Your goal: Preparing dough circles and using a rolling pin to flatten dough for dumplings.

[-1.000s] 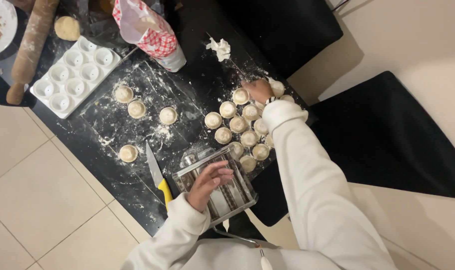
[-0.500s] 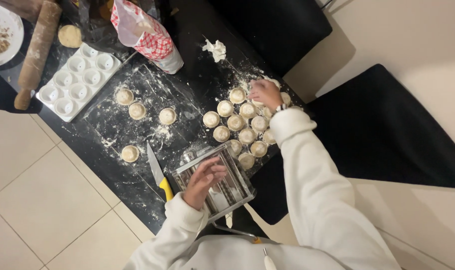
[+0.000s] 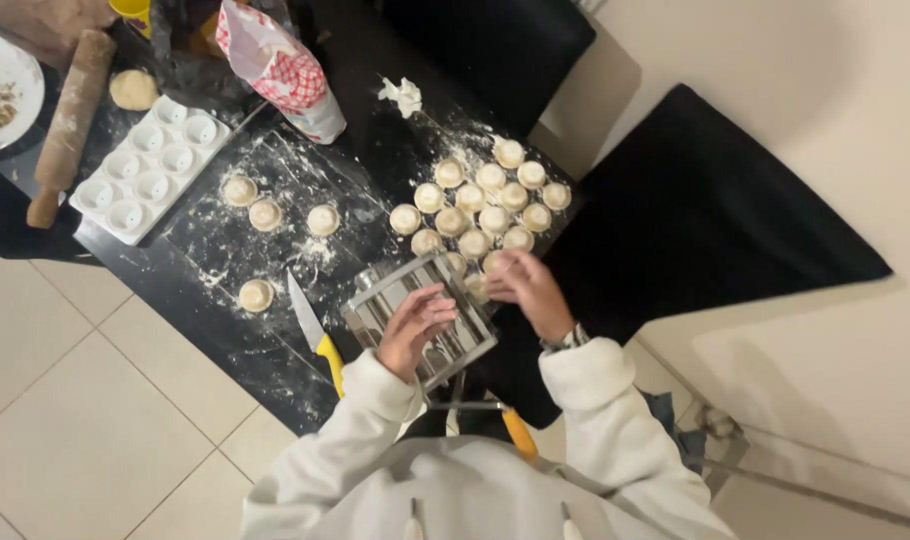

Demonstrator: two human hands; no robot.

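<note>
Feeding step: left hand [image 3: 415, 322] is resting loosely open on the pasta roller [image 3: 422, 318]; right hand [image 3: 527, 288] is pinching a dough round [image 3: 478, 287] beside it, apparently to be guided between the rollers next.

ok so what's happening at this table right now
A person in a white sweatshirt leans over a flour-dusted black table. The left hand rests on top of a metal hand-cranked pasta machine. The right hand is beside it, at the near edge of a cluster of small round dough pieces. A yellow-handled knife lies left of the machine, and a white plastic mould tray sits further back.
</note>
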